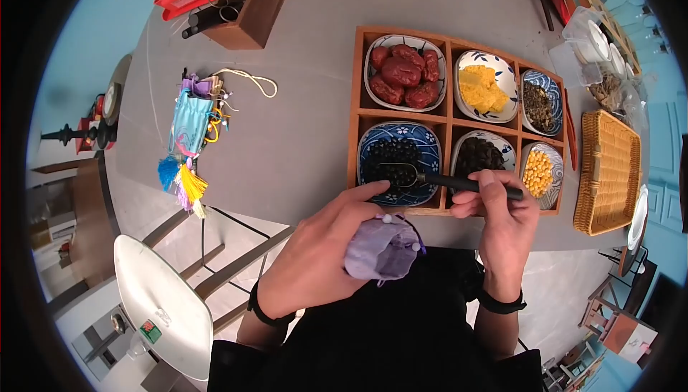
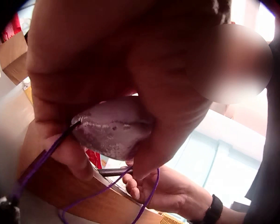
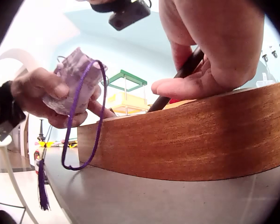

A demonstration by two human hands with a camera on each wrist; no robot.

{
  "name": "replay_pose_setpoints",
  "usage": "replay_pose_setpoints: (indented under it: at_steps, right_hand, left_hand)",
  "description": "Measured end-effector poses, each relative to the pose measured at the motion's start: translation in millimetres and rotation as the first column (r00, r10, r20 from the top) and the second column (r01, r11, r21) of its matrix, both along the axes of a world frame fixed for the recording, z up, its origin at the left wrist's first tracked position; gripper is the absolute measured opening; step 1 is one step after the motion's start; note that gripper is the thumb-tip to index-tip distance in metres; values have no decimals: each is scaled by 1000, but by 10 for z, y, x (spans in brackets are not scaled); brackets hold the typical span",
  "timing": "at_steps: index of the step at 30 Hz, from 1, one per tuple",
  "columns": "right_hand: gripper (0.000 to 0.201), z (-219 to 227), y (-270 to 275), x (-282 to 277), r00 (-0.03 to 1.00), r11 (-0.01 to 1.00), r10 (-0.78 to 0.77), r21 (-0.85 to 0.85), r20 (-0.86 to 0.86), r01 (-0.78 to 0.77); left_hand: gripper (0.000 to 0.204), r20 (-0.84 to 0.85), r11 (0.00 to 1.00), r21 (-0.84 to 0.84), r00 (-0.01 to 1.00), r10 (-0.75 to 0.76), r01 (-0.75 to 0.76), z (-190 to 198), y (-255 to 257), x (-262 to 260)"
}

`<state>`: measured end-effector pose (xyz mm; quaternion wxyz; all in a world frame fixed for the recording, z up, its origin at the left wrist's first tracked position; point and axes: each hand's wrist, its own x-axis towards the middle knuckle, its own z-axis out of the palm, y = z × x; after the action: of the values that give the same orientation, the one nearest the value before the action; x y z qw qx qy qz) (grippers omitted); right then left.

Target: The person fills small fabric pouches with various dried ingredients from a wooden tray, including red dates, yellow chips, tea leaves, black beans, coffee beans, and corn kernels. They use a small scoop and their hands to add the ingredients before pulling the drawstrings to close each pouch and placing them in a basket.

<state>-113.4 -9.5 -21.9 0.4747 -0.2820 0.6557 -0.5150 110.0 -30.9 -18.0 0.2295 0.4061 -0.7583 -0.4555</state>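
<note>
My left hand [image 1: 315,249] grips a small purple drawstring pouch [image 1: 367,249], its mouth gaping toward me. In the right wrist view the pouch's purple cord [image 3: 101,100] hangs in a loop beside the wooden box [image 3: 191,140]. My right hand [image 1: 507,213] holds a spoon by its black handle [image 1: 459,183]. The spoon's metal bowl lies over the black beans [image 1: 390,150] in a blue patterned dish [image 1: 435,154]. One left fingertip reaches over the near rim of that dish, close to the spoon's bowl.
Other compartments hold dishes of red dates [image 1: 401,72], yellow pieces [image 1: 484,94], dark dried bits [image 1: 539,105], dark pieces [image 1: 486,154] and corn kernels [image 1: 537,173]. Tasselled pouches [image 1: 192,123] lie at the left. A wicker basket [image 1: 608,173] stands at the right, a wooden holder [image 1: 258,5] at the back left.
</note>
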Motion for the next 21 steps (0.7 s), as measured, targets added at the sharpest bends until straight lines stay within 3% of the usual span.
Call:
replay_pose_setpoints:
  at_steps: [1, 3, 6, 10, 12, 14, 16, 18, 20, 21]
  right_hand:
    - [19, -10, 11, -8, 999, 999, -31, -9, 21, 31]
    - [20, -8, 23, -34, 998, 998, -53, -32, 36, 54]
    - [22, -5, 27, -72, 993, 992, -93, -81, 66, 98]
    - [21, 86, 31, -145, 989, 980, -127, -146, 74, 137]
    - [21, 179, 40, -182, 990, 965, -143, -220, 19, 144]
    - [23, 291, 67, -195, 992, 959, -124, -260, -12, 116]
    - [23, 467, 113, -166, 998, 945, -34, -326, -57, 14]
    - [14, 669, 167, -47, 997, 972, 30, -230, -70, -46]
    - [12, 683, 117, 17, 896, 866, 317, -291, -312, -408]
    - [28, 684, 39, -34, 759, 712, 470, -315, -450, -627]
  left_hand:
    - [58, 1, 1000, -1, 1000, 1, -1, -22, 17, 30]
    - [64, -258, 987, 131, 959, 120, -89, -62, 69, 92]
    - [67, -353, 968, 246, 925, 137, -49, -91, 83, 219]
    - [66, -312, 973, 216, 939, 147, -80, -54, 22, 242]
    - [65, -143, 980, 122, 974, 173, -156, -83, 16, 199]
    - [64, -103, 968, 166, 972, 209, -190, -82, 10, 141]
    - [62, -78, 949, 193, 960, 270, -251, -87, 7, 90]
    - [62, -78, 953, 184, 963, 257, -239, -79, 5, 62]
    - [61, -74, 959, 172, 968, 241, -226, -76, 4, 57]
    - [64, -56, 964, 164, 974, 222, -210, -87, 11, 60]
